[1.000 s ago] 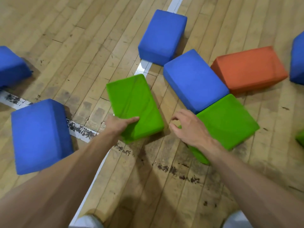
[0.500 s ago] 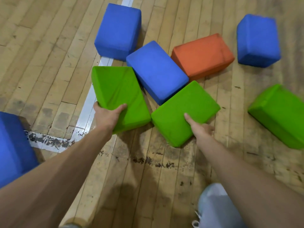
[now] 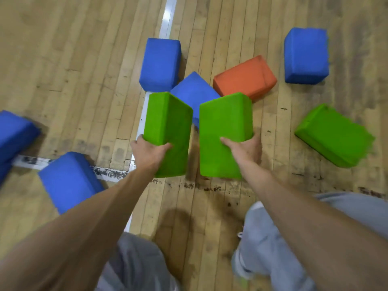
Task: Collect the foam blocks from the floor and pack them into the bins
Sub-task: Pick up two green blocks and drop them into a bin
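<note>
Change: since half a second ago, both green blocks have come up from lying flat, and we now hold them tilted on end, side by side, with a narrow gap between them.
Left hand [image 3: 150, 153]: we grip the left green block [image 3: 168, 122] at its near left edge, thumb across the front face, the other fingers hidden behind.
Right hand [image 3: 244, 148]: we grip the right green block [image 3: 224, 127] at its right edge, thumb laid on the broad face.
Blocks and hands: each block stretches away from its hand, with its lower end nearer us than the hand. We cannot tell whether those ends touch the floor [image 3: 73, 59].
Behind them: the middle blue block [image 3: 194, 91] shows between their tops, touching the orange block [image 3: 244, 77], with the far blue block [image 3: 160, 64] on the white line [image 3: 168, 17].
Right: a third green block [image 3: 333, 135] and the right blue block [image 3: 305, 55] lie apart.
Left: the near blue block [image 3: 67, 181] and the edge blue block [image 3: 14, 133] lie on the floor.
</note>
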